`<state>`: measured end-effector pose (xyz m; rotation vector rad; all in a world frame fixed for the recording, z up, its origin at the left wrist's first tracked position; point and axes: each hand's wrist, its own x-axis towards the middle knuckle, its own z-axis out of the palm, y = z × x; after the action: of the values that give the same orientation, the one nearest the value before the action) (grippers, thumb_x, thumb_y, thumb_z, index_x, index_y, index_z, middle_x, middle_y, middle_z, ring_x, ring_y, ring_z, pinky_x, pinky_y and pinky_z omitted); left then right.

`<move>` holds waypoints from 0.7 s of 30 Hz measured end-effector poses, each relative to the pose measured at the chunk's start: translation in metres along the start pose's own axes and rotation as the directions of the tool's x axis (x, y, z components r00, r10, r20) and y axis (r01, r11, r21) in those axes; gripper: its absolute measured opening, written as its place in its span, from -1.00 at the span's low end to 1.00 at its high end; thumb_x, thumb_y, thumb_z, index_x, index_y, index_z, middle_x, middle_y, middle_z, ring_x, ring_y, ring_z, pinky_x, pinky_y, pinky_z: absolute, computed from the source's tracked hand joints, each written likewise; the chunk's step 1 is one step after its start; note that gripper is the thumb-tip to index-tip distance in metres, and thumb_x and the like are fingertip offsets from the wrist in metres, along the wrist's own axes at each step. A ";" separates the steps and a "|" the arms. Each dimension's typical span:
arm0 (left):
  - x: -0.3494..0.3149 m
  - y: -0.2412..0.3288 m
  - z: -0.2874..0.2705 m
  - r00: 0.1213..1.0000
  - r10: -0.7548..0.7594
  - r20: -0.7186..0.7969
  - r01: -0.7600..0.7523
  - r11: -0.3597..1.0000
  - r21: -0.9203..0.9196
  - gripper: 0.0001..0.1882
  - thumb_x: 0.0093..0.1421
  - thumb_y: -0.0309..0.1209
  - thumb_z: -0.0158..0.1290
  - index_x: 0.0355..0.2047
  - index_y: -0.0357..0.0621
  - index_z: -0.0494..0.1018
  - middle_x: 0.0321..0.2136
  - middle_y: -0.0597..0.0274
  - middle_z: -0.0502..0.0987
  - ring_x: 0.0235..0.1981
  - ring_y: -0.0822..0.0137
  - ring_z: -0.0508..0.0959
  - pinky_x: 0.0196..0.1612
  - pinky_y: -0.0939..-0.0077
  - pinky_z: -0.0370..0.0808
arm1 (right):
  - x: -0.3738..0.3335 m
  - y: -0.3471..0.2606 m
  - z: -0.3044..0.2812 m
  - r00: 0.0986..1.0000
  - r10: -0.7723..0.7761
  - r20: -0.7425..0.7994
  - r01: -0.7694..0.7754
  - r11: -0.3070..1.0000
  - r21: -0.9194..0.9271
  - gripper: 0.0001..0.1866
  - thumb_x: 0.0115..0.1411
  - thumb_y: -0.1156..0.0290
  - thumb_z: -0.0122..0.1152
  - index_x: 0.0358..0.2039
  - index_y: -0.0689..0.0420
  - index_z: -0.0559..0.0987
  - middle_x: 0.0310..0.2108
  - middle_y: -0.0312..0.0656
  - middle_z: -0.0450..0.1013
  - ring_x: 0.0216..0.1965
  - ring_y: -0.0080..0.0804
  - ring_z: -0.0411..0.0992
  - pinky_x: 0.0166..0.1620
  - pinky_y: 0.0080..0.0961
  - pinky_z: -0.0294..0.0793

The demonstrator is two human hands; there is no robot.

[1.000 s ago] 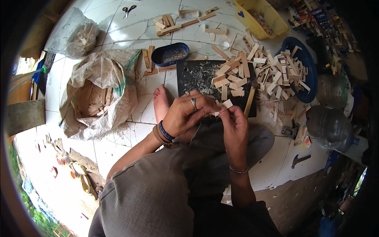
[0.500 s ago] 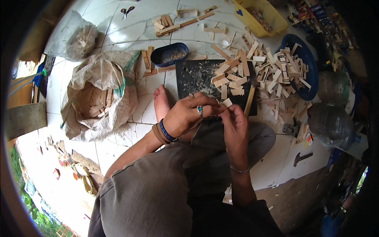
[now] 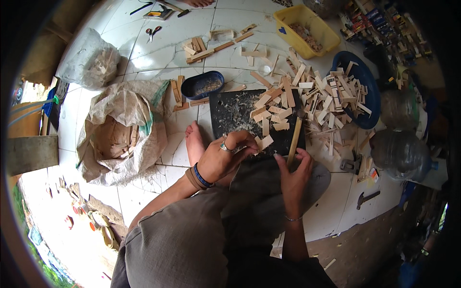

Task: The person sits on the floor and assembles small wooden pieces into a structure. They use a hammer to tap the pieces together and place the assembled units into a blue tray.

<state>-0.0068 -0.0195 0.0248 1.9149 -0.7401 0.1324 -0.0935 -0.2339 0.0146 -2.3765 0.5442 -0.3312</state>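
Note:
Between the thumb and fingers of my left hand [image 3: 224, 157] is a small pale wood piece [image 3: 264, 142], held above the near edge of a dark board [image 3: 225, 126]. My right hand [image 3: 294, 181] has its thumb and fingers spread apart around the lower end of a hammer's wooden handle [image 3: 295, 137]; I see no closed grip on it. The hammer lies along the board's right side, its head toward the far end. Several short wood pieces [image 3: 276, 113] and many shavings are on the board.
A large heap of wood strips [image 3: 331, 101] spills from a blue basin [image 3: 372, 91] at the right. A woven sack [image 3: 156, 113] stands at the left, a blue oval tray [image 3: 201, 77] beyond it. Another hammer [image 3: 367, 198], scissors [image 3: 152, 32] and a yellow tub [image 3: 326, 45] are around.
My right hand has let go of the small wood piece and moved down and right to the hammer handle, its fingers spreading. My left hand still holds the piece. The view has tilted up slightly.

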 end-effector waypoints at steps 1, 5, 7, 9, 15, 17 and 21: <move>0.001 0.000 -0.001 1.000 0.017 0.004 -0.017 1.000 0.015 -0.50 0.24 -0.48 0.32 0.03 -0.04 0.25 -0.24 0.33 0.70 -0.20 0.25 0.75 0.10 0.02 0.35 | -0.003 0.009 -0.002 1.000 -0.016 0.010 0.017 0.995 -0.097 -0.48 0.27 0.21 0.46 0.08 0.22 0.45 -0.13 -0.04 0.49 -0.07 -0.05 0.47 0.02 -0.15 0.46; 0.005 0.001 -0.004 0.997 0.083 0.003 -0.083 0.996 -0.032 -0.54 0.23 -0.62 0.26 -0.08 -0.15 0.18 -0.24 0.12 0.64 -0.23 0.10 0.72 -0.21 0.32 0.66 | -0.012 0.034 -0.007 0.967 0.164 0.194 -0.145 0.983 -0.109 -0.58 0.44 0.20 0.21 0.06 0.29 0.41 -0.12 0.14 0.54 -0.10 0.08 0.52 -0.01 -0.12 0.47; 0.005 0.002 -0.003 0.998 0.065 -0.001 -0.065 0.996 -0.055 -0.54 0.23 -0.63 0.26 -0.09 -0.16 0.16 -0.24 0.12 0.64 -0.23 0.09 0.72 -0.21 0.33 0.66 | -0.014 0.037 -0.015 0.972 0.175 0.157 -0.160 0.982 -0.105 -0.62 0.49 0.22 0.12 0.06 0.31 0.41 -0.12 0.16 0.54 -0.10 0.11 0.53 0.00 -0.13 0.47; 0.005 0.002 0.000 0.998 0.054 -0.013 -0.055 0.995 -0.078 -0.54 0.24 -0.63 0.25 -0.08 -0.17 0.16 -0.25 0.12 0.64 -0.24 0.10 0.71 -0.21 0.33 0.66 | -0.013 0.033 -0.027 0.973 0.181 0.143 -0.171 0.982 -0.080 -0.64 0.53 0.25 0.03 0.09 0.31 0.40 -0.16 0.18 0.54 -0.14 0.17 0.53 -0.05 -0.12 0.48; 0.004 0.001 -0.001 0.998 0.058 -0.004 -0.058 0.995 -0.076 -0.54 0.25 -0.63 0.24 -0.08 -0.18 0.15 -0.25 0.10 0.64 -0.24 0.08 0.72 -0.22 0.30 0.66 | -0.026 0.004 -0.101 0.936 0.169 0.308 -0.215 0.969 0.120 -0.64 0.51 0.33 0.05 0.18 0.28 0.37 -0.27 0.16 0.58 -0.28 0.11 0.58 -0.22 -0.11 0.52; 0.004 0.002 -0.001 0.998 0.062 -0.011 -0.062 0.995 -0.072 -0.55 0.25 -0.64 0.24 -0.07 -0.19 0.16 -0.25 0.09 0.64 -0.23 0.08 0.72 -0.20 0.30 0.66 | -0.035 -0.005 -0.121 0.908 -0.014 0.419 -0.016 0.998 0.068 -0.67 0.45 0.37 0.15 0.13 0.26 0.45 -0.27 0.13 0.61 -0.26 0.06 0.64 -0.26 -0.17 0.56; 0.003 0.003 -0.003 0.999 0.043 0.005 -0.043 0.998 -0.039 -0.57 0.25 -0.63 0.23 -0.08 -0.22 0.17 -0.25 0.09 0.63 -0.22 0.08 0.71 -0.19 0.31 0.65 | -0.040 -0.014 -0.120 0.864 -0.286 0.414 0.312 0.950 0.004 -0.62 0.36 0.47 0.27 0.16 0.26 0.53 -0.26 0.05 0.63 -0.36 0.02 0.64 -0.34 -0.23 0.58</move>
<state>-0.0055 -0.0191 0.0297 1.8641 -0.7824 0.1384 -0.1690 -0.2719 0.1092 -2.4940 -0.0155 0.0607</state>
